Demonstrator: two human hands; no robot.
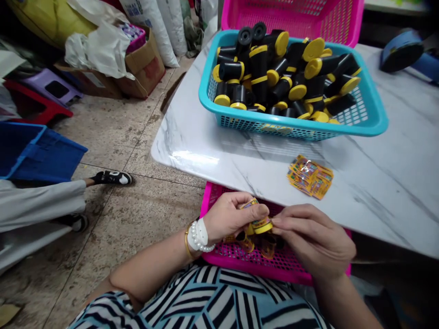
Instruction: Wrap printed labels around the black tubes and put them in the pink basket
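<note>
My left hand [233,217] is closed round a small plastic cylinder [262,225] with a yellow cap and a colourful printed label. The cylinder is tilted, its yellow cap towards the lower right. At its right side my right hand [313,235] is pinched, thumb and fingertips against the cylinder's edge; what lies between the fingertips is mostly hidden. Beneath both hands sits a pink basket [236,262] with several labelled cylinders [268,246] in it. Beyond my right hand, a loose stack of yellow printed labels [310,177] lies on the marbled table [219,160].
A turquoise basket [295,125] full of black cylinders with yellow caps stands on the table, a second pink basket [291,20] behind it. A blue round device [401,50] is at the right. On the left are a blue crate [41,153], a cardboard box [144,64] and another person's shoe [113,177].
</note>
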